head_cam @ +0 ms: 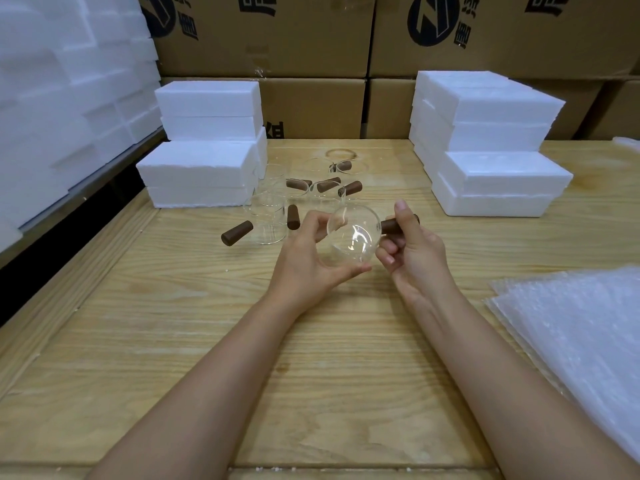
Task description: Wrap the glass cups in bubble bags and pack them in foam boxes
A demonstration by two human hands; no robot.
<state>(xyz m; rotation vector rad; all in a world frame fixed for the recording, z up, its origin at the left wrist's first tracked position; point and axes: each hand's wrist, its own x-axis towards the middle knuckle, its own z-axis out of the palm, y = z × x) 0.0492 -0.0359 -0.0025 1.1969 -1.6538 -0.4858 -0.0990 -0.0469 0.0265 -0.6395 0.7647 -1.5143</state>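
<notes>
A clear glass cup [349, 237] with a brown wooden handle [391, 225] is held above the table, tilted with its mouth toward me. My left hand [304, 261] holds the glass body between thumb and fingers. My right hand [410, 251] grips the wooden handle. Several more glass cups [265, 218] with brown handles stand on the table just behind. A stack of bubble bags [581, 327] lies at the right. White foam boxes are stacked at the left [197, 171] and at the right [491, 157].
The wooden table [207, 323] runs toward me. Cardboard cartons [311, 46] form a wall at the back. More white foam pieces [62, 98] are piled along the far left, beyond a dark gap at the table's left edge.
</notes>
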